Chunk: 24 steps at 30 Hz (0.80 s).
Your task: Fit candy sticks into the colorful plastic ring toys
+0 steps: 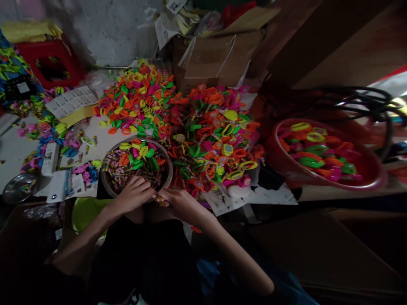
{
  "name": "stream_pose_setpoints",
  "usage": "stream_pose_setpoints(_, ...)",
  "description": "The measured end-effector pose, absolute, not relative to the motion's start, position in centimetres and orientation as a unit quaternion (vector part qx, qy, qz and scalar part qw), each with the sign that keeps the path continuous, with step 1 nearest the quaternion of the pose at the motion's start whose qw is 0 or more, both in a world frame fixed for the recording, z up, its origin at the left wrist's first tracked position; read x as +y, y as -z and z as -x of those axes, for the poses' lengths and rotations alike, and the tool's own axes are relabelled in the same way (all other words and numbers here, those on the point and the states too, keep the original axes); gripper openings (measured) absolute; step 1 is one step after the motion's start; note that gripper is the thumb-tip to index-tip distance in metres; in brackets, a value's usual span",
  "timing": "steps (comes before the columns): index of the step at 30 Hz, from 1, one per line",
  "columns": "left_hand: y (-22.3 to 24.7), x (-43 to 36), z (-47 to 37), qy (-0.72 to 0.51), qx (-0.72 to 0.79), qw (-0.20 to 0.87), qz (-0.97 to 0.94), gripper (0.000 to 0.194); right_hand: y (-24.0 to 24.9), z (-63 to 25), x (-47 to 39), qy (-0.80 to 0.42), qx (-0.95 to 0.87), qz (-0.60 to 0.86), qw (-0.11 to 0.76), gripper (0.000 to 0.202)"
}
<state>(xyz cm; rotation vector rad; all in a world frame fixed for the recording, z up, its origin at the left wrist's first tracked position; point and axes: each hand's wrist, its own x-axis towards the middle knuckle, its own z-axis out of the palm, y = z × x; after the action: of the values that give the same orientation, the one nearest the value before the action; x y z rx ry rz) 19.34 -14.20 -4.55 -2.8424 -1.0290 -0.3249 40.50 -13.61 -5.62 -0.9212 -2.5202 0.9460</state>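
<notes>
My left hand (136,194) is closed, its fingertips pinching one end of a small, colourful wrapped candy (162,201) at the near rim of a metal bowl. Closed around the other end is my right hand (178,204), thumb towards the left hand. Part of the candy is hidden by the fingers. The metal bowl (169,171) contains many similar wrapped candies (116,171), with several orange, yellow and green plastic toy watches (138,153) on top. Just right of the bowl, a large heap of bright toy watches (211,135) lies against it.
Another pile of plastic watches (136,99) lies behind the bowl. To the right stands a red basin (378,173) of watches; black cables (356,99) run behind it. A cardboard box (219,55), a red stool (47,63) and a small metal dish (12,190) are also around.
</notes>
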Motion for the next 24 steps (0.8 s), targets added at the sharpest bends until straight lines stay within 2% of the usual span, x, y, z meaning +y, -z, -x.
stream_pose_setpoints(5,5.7,-14.3,-19.6,0.071,-0.359,-0.007,0.931,0.014,6.8,-40.9,-12.6,-0.365,-0.85,0.366,0.103,0.012)
stream_pose_setpoints(9,5.1,-14.1,-19.4,0.081,-0.391,-0.059,0.915,0.043,6.7,-44.0,-10.3,-0.354,-0.849,0.387,0.068,0.014)
stream_pose_setpoints(11,4.8,-13.5,-18.8,0.103,-0.429,-0.07,0.895,0.04,6.4,-46.4,-8.7,-0.358,-0.817,0.429,0.143,0.016)
stream_pose_setpoints(12,4.8,-13.1,-18.5,0.114,-0.446,-0.075,0.885,0.035,6.2,-47.5,-7.8,-0.341,-0.786,0.466,0.22,0.019)
stream_pose_setpoints(14,5.3,-12.1,-17.9,0.137,-0.471,-0.082,0.867,0.028,6.0,-49.5,-6.4,-0.233,-0.714,0.548,0.368,0.028)
stream_pose_setpoints(16,6.3,-10.8,-17.6,0.152,-0.493,-0.079,0.853,0.024,6.1,-50.7,-5.6,-0.144,-0.66,0.586,0.447,0.037)
stream_pose_setpoints(19,8.3,-8.9,-18.0,0.152,-0.527,-0.057,0.834,0.025,6.8,-50.6,-5.5,-0.16,-0.645,0.588,0.461,0.04)
stream_pose_setpoints(24,10.3,-5.7,-19.5,0.06,-0.477,0.031,0.876,0.037,8.7,-48.1,-7.3,-0.261,-0.682,0.553,0.4,0.032)
